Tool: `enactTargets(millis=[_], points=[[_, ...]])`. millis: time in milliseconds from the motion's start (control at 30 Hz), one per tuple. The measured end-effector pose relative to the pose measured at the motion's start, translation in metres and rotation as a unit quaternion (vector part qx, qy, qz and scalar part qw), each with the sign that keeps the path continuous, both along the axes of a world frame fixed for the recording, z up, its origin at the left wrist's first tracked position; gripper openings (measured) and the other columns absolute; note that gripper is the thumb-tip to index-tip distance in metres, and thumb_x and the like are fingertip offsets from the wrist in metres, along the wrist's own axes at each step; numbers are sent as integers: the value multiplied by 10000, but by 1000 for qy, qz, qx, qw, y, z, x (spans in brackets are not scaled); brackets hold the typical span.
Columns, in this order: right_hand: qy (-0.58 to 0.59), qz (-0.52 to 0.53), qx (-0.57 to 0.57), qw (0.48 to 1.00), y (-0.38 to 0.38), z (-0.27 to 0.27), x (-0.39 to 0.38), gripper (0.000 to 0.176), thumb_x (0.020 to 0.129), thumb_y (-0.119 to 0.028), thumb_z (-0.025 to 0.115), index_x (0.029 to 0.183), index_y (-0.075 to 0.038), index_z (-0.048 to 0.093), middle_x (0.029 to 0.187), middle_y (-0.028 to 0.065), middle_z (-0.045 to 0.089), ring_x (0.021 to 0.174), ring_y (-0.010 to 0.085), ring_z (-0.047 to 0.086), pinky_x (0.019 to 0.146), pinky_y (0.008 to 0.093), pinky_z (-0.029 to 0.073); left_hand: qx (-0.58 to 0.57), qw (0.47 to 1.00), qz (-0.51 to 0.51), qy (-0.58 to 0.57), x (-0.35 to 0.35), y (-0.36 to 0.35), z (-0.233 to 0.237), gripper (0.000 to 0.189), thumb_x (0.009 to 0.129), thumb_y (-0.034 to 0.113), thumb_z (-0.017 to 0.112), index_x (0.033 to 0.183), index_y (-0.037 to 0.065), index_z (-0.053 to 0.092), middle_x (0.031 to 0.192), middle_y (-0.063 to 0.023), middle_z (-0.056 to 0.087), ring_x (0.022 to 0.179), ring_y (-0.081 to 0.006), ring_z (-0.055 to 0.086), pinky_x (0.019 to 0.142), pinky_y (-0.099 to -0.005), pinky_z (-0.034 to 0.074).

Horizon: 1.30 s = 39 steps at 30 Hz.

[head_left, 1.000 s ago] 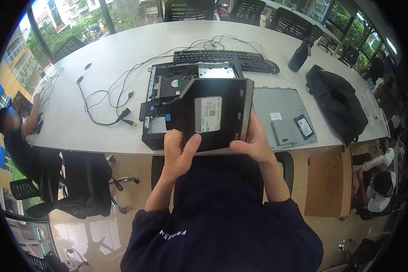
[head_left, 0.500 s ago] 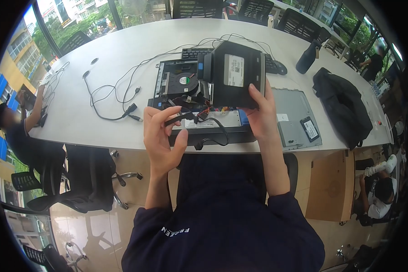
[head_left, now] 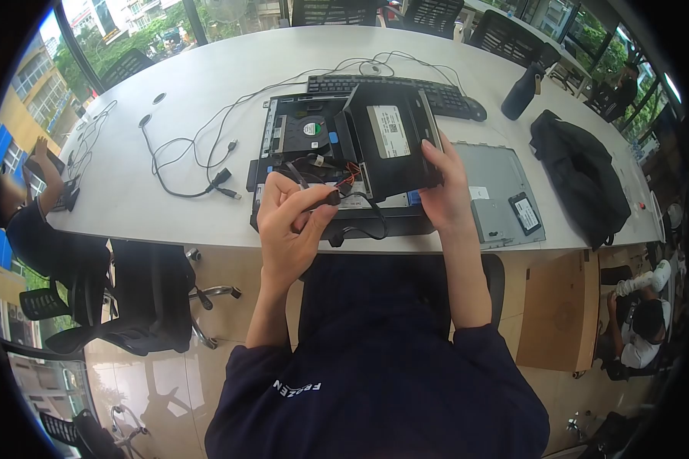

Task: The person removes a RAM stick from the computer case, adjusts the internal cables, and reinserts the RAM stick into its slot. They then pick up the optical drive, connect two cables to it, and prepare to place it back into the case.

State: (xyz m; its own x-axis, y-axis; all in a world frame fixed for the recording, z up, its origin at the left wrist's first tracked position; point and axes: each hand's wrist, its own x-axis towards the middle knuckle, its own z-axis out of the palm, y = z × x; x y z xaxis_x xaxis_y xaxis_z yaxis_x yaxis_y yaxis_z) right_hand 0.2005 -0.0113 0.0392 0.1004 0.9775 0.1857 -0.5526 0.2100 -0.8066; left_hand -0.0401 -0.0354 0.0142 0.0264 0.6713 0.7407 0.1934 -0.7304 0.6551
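Note:
My right hand (head_left: 445,183) grips the right edge of a black drive bay (head_left: 421,126) with a white label, holding it tilted above an open desktop computer case (head_left: 272,145). My left hand (head_left: 292,218) is closed, with thumb and fingers pinching the connector end of a black cable (head_left: 375,210). The cable loops to the right in front of the case. Inside the case a round fan (head_left: 308,130) shows at the left, and thin orange and black wires (head_left: 350,177) run beneath the bay. The bay hides the right part of the case.
A keyboard (head_left: 436,96) and mouse (head_left: 476,112) lie behind the case. To the right are a grey metal side panel (head_left: 505,180), a dark bottle (head_left: 522,92) and a black bag (head_left: 578,180). Loose cables (head_left: 184,191) lie at left. Another person (head_left: 34,199) sits at far left.
My left hand has moved right and its fingers have closed on the cable's connector. The drive bay has tilted and come down slightly in my right hand, uncovering more of the keyboard.

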Motion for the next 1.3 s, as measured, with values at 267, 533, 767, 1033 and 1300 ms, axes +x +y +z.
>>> enactTargets(millis=[267,533,767,1033,1300], points=[[9,12,5,1000,-4,4,-3,434,934,-105,628,1348,5,558,1160,75,678,1054,138,660,904,277,525,31,999,-28,-8,7,3,1,199,869,103,793,1053,46,747,885,-2,439,651,-76,404,551,-228,311],[27,20,2,999,-2,1,-1,448,928,-115,630,1355,1,556,1163,81,684,1056,145,662,901,283,528,-29,997,-54,57,7,-1,1,141,872,41,767,1006,13,733,716,-4,525,612,-63,418,526,-228,310],[23,28,-2,999,-2,2,-1,458,921,-117,633,1356,1,555,1159,81,682,1041,145,662,892,279,524,-77,987,-142,-23,7,-3,-2,151,887,25,742,1032,15,702,789,-12,555,645,-70,439,569,-228,339],[8,42,18,999,1,-2,1,476,918,-123,636,1365,17,555,1162,84,681,1043,143,658,900,267,514,-111,934,-318,-124,-11,-1,-3,119,987,82,590,1039,-19,623,891,-40,538,802,-109,477,724,-255,387],[-5,30,17,999,-3,0,0,503,900,-124,639,1370,29,545,1169,90,679,1056,146,656,909,264,511,-146,930,-314,-124,-10,-6,-2,105,991,92,603,1011,-10,620,926,-39,563,848,-99,508,766,-249,412]])
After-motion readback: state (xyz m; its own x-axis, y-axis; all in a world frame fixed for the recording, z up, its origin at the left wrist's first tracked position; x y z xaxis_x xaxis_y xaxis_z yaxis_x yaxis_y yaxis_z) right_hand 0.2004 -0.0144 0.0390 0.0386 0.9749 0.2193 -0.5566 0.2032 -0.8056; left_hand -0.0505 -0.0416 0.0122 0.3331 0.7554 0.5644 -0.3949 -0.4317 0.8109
